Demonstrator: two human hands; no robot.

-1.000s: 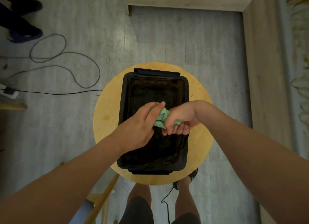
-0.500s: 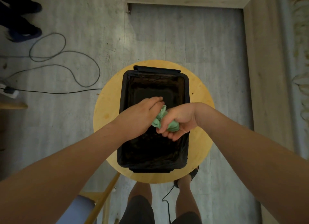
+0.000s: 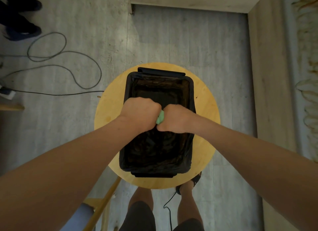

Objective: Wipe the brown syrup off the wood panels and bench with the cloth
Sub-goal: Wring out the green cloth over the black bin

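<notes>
A mint-green cloth (image 3: 160, 118) shows between the left hand (image 3: 139, 112) and the right hand (image 3: 175, 118). Beneath them the bin (image 3: 158, 151) is glossy black, and the round tabletop (image 3: 204, 101) around it is honey-yellow wood. Beyond the hands the floor (image 3: 172, 41) is pale grey with streaky grain, and black cables (image 3: 68, 72) cross it to their left.
</notes>
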